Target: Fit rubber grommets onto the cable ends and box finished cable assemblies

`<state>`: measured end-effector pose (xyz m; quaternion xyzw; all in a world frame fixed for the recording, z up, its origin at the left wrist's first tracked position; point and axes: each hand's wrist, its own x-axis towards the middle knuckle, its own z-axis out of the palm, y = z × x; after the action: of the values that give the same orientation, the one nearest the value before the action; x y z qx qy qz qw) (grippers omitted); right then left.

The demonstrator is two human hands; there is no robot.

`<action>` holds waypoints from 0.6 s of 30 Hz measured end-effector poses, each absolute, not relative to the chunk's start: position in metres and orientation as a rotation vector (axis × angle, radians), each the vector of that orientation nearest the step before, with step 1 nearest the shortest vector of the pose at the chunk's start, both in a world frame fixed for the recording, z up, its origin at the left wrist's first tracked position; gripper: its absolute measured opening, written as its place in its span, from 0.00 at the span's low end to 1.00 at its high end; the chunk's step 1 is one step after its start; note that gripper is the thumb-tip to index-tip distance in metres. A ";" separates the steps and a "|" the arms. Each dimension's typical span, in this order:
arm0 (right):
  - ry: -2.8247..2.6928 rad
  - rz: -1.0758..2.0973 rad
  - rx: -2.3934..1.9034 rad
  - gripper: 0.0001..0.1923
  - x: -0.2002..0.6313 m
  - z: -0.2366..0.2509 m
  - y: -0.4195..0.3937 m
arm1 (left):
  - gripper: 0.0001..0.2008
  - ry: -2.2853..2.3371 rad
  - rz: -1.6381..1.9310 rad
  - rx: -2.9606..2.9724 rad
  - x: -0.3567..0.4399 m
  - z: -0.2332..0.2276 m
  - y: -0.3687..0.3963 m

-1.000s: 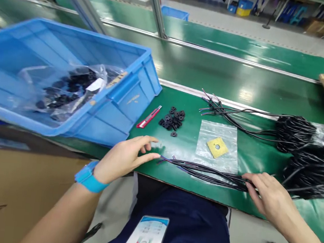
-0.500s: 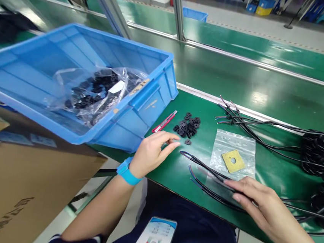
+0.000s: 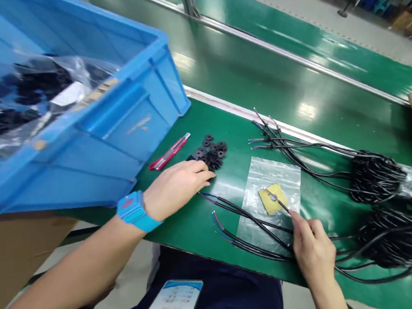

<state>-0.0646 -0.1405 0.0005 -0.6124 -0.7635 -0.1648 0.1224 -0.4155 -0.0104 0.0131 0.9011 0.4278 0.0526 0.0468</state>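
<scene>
**Left hand at the washers, right hand on one cable**

The small pile of black washers (image 3: 211,154) lies on the green bench, well in from its near edge, loose and spread so single pieces can be picked off. The left hand (image 3: 177,186) rests at the pile's near side, fingers curled down onto the closest washers; whether it has one pinched cannot be told, since the fingertips hide it. The right hand (image 3: 311,247) pinches a thin black cable (image 3: 277,202) between thumb and forefinger, its stripped end lifted over the yellow square (image 3: 271,198) in the clear bag (image 3: 270,199), probably to keep that end free and reachable. More black cables (image 3: 246,226) lie fanned along the near edge, ends pointing toward the washers. A red utility knife (image 3: 169,152) lies just left of the pile, beside the blue crate (image 3: 121,122), which overhangs the bench's left end. Coiled cable bundles (image 3: 374,178) sit toward the right end.
</scene>
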 end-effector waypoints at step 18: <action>-2.540 -0.575 -1.702 0.19 -0.070 0.024 -0.139 | 0.18 1.210 0.063 2.671 -0.395 0.013 -0.007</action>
<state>-0.0701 -0.1394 0.0238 -0.5469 -0.8164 -0.1849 0.0153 -0.3952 -0.0074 0.0131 0.9057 0.4104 0.0215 0.1038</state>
